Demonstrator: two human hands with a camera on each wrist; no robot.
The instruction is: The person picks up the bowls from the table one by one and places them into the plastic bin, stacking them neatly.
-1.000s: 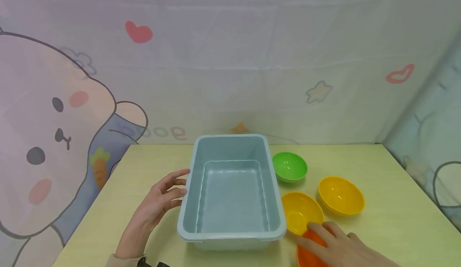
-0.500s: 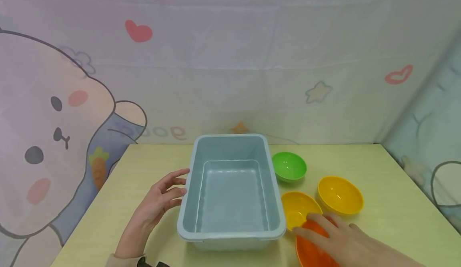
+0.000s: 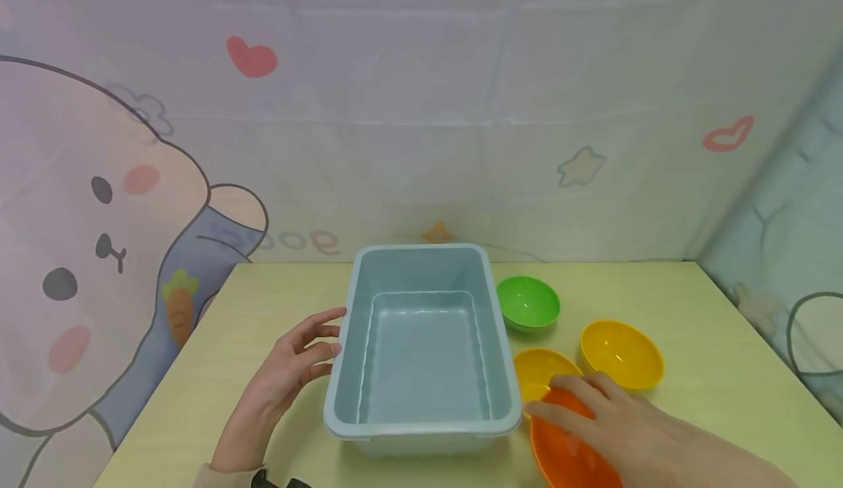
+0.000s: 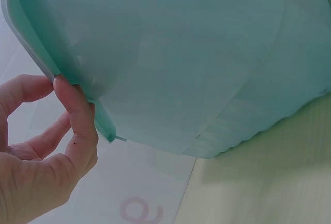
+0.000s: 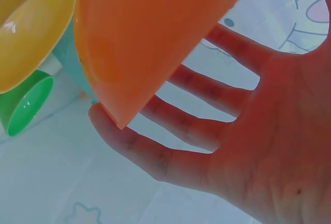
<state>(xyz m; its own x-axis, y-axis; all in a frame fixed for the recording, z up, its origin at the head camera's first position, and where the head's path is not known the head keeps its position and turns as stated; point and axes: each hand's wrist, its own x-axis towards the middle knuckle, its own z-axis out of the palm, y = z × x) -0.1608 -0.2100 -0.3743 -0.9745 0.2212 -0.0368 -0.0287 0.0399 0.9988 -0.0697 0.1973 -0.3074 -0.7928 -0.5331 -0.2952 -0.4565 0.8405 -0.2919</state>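
1. Right hand (image 3: 615,418) lies over the orange bowl (image 3: 569,459) at the near right of the table (image 3: 698,400), fingers spread across its rim. The bowl is tipped up on edge, leaning toward the bin (image 3: 421,342)

2. Grip state: fingers nearly straight, splayed wide. The right wrist view shows the bowl wall (image 5: 150,38) resting against the fingertips (image 5: 111,125) with no finger visibly hooked over the rim. More a flat-finger support than a pinch. Thumb position can't be told

3. Left hand (image 3: 290,374) is at the bin's left wall, relaxed; the left wrist view has the fingertips (image 4: 70,97) touching under the bin lip (image 4: 101,123), not clamped on it

4. Handling, my read: the orange bowl looks like thin rigid plastic, so light, stiff, not fragile. Glossy surface, so it's likely slippery on a flat-finger hold. Better to take it by the rim, thumb inside and fingers outside

5. View differences: the head view gives the layout, with a yellow bowl (image 3: 536,371) just behind the orange one, a second yellow bowl (image 3: 622,353) to its right and a green bowl (image 3: 528,301) further back beside the bin. Only the right wrist view shows the palm side and the contact point; only the left wrist view shows the fingers under the lip
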